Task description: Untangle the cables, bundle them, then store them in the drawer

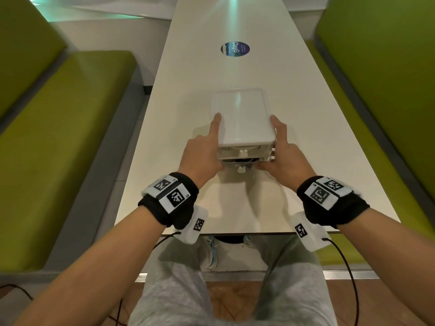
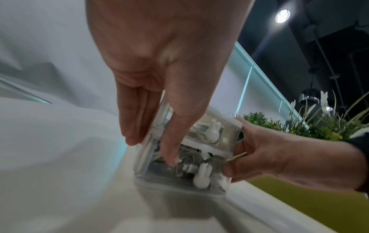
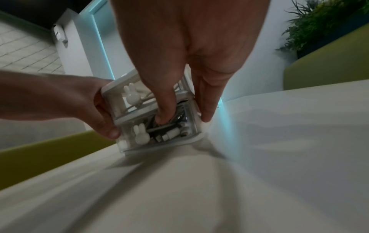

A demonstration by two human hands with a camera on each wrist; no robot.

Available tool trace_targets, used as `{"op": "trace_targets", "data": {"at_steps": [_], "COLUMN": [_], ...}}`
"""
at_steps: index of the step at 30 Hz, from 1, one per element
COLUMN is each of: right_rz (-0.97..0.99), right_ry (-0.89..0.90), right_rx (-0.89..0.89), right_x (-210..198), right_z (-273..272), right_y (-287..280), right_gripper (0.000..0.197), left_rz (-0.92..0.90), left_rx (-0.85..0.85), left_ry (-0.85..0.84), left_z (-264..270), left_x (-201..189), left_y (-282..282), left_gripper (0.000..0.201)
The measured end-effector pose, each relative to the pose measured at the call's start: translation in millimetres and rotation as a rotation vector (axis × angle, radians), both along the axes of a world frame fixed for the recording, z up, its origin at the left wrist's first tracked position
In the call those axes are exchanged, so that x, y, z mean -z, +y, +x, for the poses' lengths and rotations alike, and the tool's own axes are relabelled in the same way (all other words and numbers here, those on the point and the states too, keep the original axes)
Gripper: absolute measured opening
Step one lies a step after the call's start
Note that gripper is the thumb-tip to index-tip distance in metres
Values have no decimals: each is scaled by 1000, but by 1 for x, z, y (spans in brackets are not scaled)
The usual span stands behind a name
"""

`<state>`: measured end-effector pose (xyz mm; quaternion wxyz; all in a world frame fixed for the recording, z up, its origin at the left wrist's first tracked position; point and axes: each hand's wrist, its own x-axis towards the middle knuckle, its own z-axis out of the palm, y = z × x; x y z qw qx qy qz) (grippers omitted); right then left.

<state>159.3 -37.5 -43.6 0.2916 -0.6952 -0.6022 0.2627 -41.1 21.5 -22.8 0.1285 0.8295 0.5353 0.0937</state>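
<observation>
A small white two-drawer box [image 1: 242, 118] stands in the middle of the white table [image 1: 179, 128]. Its clear lower drawer [image 1: 240, 164] sticks out slightly past the upper one. Through its front I see dark and white coiled cables [image 3: 171, 134] behind a white rabbit-shaped knob [image 2: 201, 176]. My left hand [image 1: 204, 151] lies along the box's left side, index finger straight on the top edge, thumb pressing the lower drawer's front. My right hand [image 1: 284, 151] mirrors it on the right side, its thumb on the same drawer front.
A round dark sticker [image 1: 235, 49] sits further up the table. Green bench seats [image 1: 70, 128] run along both sides. The table's near edge [image 1: 247, 232] is just in front of my wrists, with my knees below it. Plants [image 2: 311, 123] stand beyond the right bench.
</observation>
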Motion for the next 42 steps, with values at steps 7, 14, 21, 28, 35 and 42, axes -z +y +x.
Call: {"op": "trace_targets", "data": {"at_steps": [7, 14, 21, 28, 35, 42], "right_rz": [42, -35, 53, 94, 76, -9], "right_ry": [-67, 364, 270, 208, 198, 294], "right_rx": [-7, 94, 85, 114, 126, 69], "right_x": [0, -6, 0, 0, 2, -6], "right_z": [3, -1, -8, -6, 2, 20], "right_y": [3, -5, 12, 37, 54, 65], "right_gripper": [101, 82, 31, 33, 35, 49], "left_rz": [78, -239, -88, -7, -30, -235], "left_rx": [-19, -189, -172, -199, -215, -303], "left_ry": [-31, -394, -396, -392, -424, -469], "left_z": [-3, -18, -11, -3, 8, 20], "left_x": [4, -5, 8, 15, 10, -3], "left_y": [2, -11, 4, 26, 40, 52], "left_gripper": [102, 78, 15, 14, 17, 27]}}
